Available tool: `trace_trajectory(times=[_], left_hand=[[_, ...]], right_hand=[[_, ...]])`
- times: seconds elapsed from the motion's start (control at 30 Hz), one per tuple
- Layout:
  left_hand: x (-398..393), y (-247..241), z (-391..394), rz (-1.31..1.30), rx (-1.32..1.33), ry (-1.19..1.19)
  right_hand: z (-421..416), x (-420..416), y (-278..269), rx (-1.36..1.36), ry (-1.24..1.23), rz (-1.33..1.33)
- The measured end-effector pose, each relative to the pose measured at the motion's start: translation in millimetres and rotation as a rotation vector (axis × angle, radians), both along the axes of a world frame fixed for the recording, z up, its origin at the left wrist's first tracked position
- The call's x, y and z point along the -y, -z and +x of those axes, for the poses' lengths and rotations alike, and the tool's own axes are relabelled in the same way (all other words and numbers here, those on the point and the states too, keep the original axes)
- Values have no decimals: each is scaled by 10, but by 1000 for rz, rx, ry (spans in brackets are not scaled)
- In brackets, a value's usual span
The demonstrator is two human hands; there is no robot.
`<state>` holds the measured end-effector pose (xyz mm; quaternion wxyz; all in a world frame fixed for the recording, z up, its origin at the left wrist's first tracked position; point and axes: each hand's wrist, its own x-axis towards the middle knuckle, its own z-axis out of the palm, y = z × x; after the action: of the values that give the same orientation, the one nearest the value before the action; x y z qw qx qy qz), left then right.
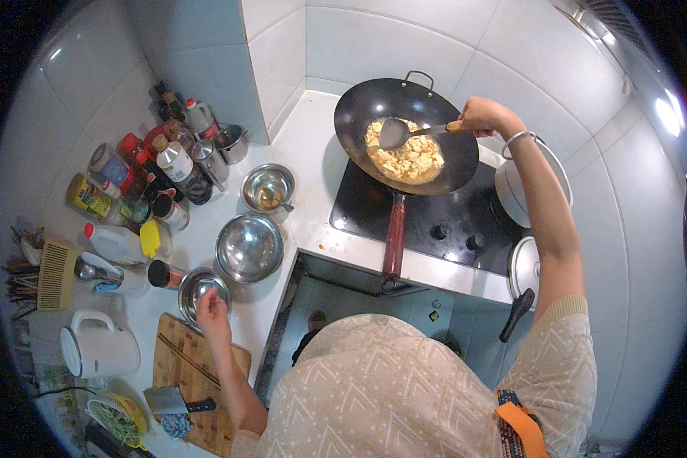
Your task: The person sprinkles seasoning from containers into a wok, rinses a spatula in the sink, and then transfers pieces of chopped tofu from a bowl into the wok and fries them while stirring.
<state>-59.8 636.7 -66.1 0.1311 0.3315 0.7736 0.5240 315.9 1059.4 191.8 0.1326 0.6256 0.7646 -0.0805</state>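
My right hand (486, 116) grips the wooden handle of a wok spatula (394, 135). The spatula's metal blade rests over crumbled, yellowish-white food (409, 163) in a dark wok (352, 123). The wok sits on a black cooktop (366, 212), its reddish-brown handle pointing towards me. At the left, my left hand (212, 309) is over the near side of a small steel bowl (186, 292), fingers curled. Whether it touches the bowl or pinches something is unclear. Beyond that bowl stand a larger steel bowl (249, 249) and another bowl (267, 172) holding a spoon and some brownish liquid.
Bottles and jars (143, 172) crowd the left counter by the wall. A cutting board (200, 372) bears chopsticks and a cleaver (169, 399). Near it are a white kettle (100, 349) and a basket of green vegetables (117, 418). A white pot (521, 183) and lid (524, 266) stand right.
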Motion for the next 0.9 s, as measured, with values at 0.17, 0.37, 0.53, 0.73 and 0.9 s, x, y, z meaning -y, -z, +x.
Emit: trace_trajectory(times=[0.17,0.37,0.53,0.73,0.9], left_hand=[[-17,55,-9,9,34,11],[-53,6,9,-8,-69,18],[-72,26,7,17,-26,31],[-53,60,-27,-11,-1,36],[-68,72,22,31,-41,35]], right_hand=[[-182,12,50,77,-79,41],[-220,208,129,18,-231,263],[59,288,126,-24,-314,496],[395,341,-38,59,-568,715],[579,404,-38,185,-577,678]])
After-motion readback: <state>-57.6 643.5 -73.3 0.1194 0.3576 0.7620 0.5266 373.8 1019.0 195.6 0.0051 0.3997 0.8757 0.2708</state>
